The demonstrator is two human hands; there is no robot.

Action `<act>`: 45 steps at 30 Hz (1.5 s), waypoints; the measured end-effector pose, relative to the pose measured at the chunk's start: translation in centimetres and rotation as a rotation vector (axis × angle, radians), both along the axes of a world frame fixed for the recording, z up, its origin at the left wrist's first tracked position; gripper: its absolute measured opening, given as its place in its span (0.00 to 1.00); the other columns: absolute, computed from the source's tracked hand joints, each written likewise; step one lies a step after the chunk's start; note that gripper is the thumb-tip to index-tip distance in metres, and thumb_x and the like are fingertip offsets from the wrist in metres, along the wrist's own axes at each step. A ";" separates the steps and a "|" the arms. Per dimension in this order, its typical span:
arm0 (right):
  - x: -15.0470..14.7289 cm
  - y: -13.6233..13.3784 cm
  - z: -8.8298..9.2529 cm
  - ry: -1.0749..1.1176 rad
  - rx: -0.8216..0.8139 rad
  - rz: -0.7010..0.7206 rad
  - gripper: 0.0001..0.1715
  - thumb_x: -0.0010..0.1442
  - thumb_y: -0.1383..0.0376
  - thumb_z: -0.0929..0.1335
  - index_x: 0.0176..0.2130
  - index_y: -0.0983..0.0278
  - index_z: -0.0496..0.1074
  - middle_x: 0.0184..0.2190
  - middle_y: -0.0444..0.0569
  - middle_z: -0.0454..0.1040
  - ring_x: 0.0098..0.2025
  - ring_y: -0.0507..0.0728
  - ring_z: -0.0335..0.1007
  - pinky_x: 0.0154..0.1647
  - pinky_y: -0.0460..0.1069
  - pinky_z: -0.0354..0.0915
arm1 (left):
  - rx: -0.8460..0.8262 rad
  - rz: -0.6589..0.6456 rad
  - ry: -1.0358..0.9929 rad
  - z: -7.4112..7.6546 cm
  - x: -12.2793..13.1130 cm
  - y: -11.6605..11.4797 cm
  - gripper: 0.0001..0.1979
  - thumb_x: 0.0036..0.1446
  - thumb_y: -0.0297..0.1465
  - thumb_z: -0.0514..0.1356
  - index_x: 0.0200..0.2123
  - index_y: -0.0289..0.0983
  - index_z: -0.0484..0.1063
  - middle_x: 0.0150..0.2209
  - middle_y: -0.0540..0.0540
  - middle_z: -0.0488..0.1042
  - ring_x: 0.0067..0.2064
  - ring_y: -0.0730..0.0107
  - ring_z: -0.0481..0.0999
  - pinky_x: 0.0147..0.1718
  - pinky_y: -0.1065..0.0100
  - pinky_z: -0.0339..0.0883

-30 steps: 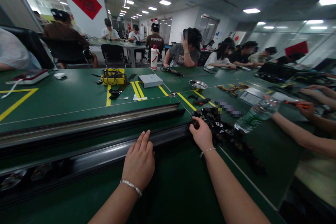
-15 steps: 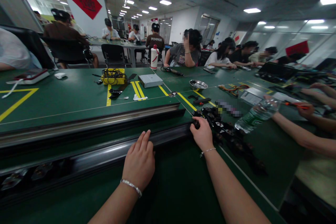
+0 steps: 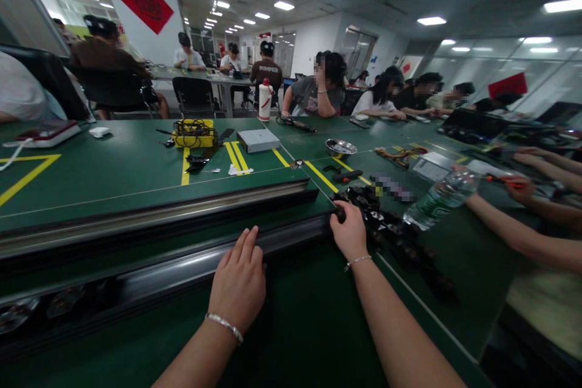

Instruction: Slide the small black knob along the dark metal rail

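A long black metal channel runs slantwise across the green table in front of me. My left hand rests on its near edge, palm down and fingers stretched out. At the channel's right end my right hand pinches a small black part, mostly covered by the fingers. In the channel's left stretch sit dark pieces with clear, shiny tops. Several similar black pieces lie in a cluster just right of my right hand. A second channel lies behind the first, roughly parallel.
Right of the cluster a clear plastic bottle leans over, near another person's arm. Farther back are a metal bowl, a grey box, a yellow holder with black cable and a white flask. People sit around the tables.
The view has shifted a little, so everything appears slightly farther left. Both hands keep their places on the channel.
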State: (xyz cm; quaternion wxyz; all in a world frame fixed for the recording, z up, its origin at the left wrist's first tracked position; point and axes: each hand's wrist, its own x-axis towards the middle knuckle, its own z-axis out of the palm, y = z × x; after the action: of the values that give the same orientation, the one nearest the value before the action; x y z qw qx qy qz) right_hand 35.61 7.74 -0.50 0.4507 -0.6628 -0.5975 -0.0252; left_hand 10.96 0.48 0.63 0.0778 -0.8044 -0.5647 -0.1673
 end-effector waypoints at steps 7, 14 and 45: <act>0.1 0.0 0.0 -0.004 0.016 -0.014 0.18 0.48 0.69 0.62 0.41 0.64 0.68 0.40 0.52 0.66 0.45 0.58 0.62 0.51 0.55 0.58 | -0.010 -0.005 0.013 0.1 0.1 -0.1 0.09 0.54 0.28 0.50 0.36 0.36 0.67 0.59 0.39 0.58 0.60 0.58 0.55 0.51 0.57 0.59; 0.2 0.0 0.0 -0.002 -0.025 -0.040 0.18 0.48 0.69 0.62 0.42 0.63 0.68 0.41 0.52 0.65 0.46 0.58 0.62 0.50 0.54 0.59 | -0.001 -0.013 -0.008 0.1 0.1 -0.1 0.09 0.54 0.27 0.50 0.36 0.36 0.68 0.59 0.39 0.58 0.60 0.57 0.55 0.51 0.56 0.59; 1.3 0.2 -0.4 0.038 0.008 -0.138 0.17 0.50 0.67 0.61 0.41 0.64 0.68 0.39 0.53 0.68 0.43 0.59 0.64 0.47 0.56 0.59 | -0.007 -0.016 -0.020 0.2 0.0 -0.1 0.08 0.53 0.27 0.50 0.35 0.36 0.68 0.59 0.40 0.58 0.60 0.57 0.55 0.51 0.55 0.60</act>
State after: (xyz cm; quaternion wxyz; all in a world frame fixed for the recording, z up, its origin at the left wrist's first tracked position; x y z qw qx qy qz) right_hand 36.92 7.90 -0.92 0.4616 -0.7011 -0.5415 -0.0460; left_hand 10.98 0.38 0.86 0.0682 -0.8074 -0.5596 -0.1740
